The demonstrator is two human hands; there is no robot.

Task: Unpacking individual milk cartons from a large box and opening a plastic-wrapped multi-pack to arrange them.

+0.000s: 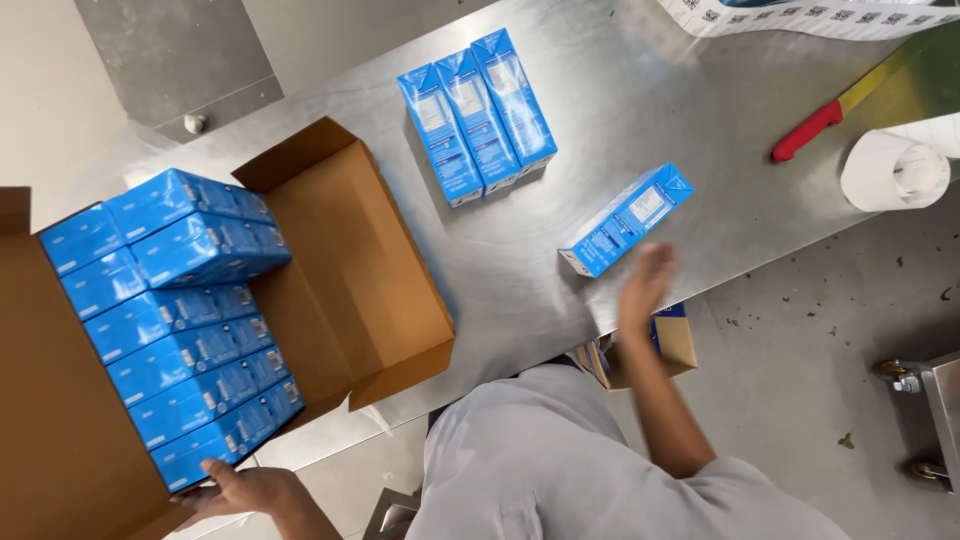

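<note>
My left hand [245,488] rests against the near end of a row of blue cartons [190,340] packed inside an open brown cardboard box [360,270]. Its fingers touch the lowest carton. My right hand [645,283] is blurred, fingers apart, holding nothing, just below a single blue carton [627,220] lying on its side on the steel table [600,110]. Three more blue cartons [477,115] lie side by side farther back on the table.
A knife with a red handle [806,131] and a white roll of labels [893,171] lie at the table's right end, with a strip of printed labels [800,15] along the top edge. A small brown box [668,345] and a wheeled metal cart [925,420] stand on the floor.
</note>
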